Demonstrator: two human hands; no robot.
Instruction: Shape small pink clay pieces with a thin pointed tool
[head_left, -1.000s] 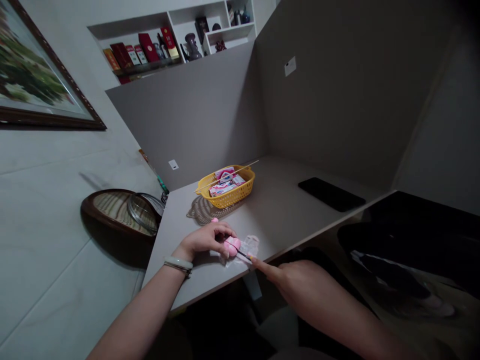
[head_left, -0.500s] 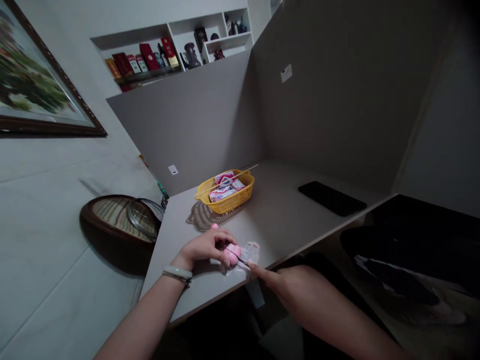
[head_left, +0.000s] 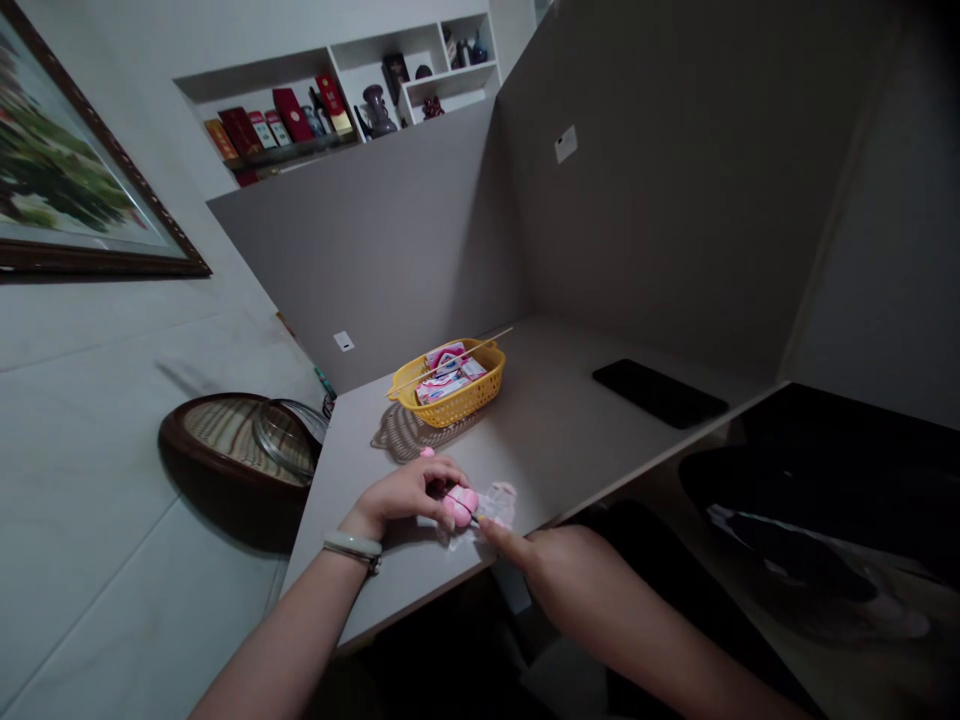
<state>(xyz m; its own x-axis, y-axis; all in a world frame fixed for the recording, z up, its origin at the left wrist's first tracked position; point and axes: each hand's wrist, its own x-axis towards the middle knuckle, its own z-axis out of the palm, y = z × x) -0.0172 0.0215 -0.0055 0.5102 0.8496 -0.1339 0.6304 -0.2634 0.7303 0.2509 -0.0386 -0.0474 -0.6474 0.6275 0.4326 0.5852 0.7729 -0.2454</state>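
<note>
My left hand [head_left: 405, 492] is curled over a soft pink object [head_left: 460, 505] and shut on it, with a small pink bit showing beyond my fingers. My right hand [head_left: 555, 570] pinches a thin dark stick [head_left: 471, 516] between its fingertips, and the stick's far end meets the pink object. Under the object lies a crumpled clear plastic wrapper [head_left: 498, 505]. Both hands rest near the front edge of a grey tabletop [head_left: 570, 440]. A pale bangle [head_left: 352, 546] circles my left wrist.
A yellow plastic basket [head_left: 450, 408] holds pink-and-white packets and a long wooden skewer. A black phone [head_left: 660, 393] lies to the right. Left of the table are a dark round wooden tray [head_left: 217, 440] and a glass lid [head_left: 285, 435]. Grey partitions rise behind.
My right hand has moved left, toward the pink object, and the dark stick now reaches further onto it. The view has shifted slightly; my left hand keeps its hold.
</note>
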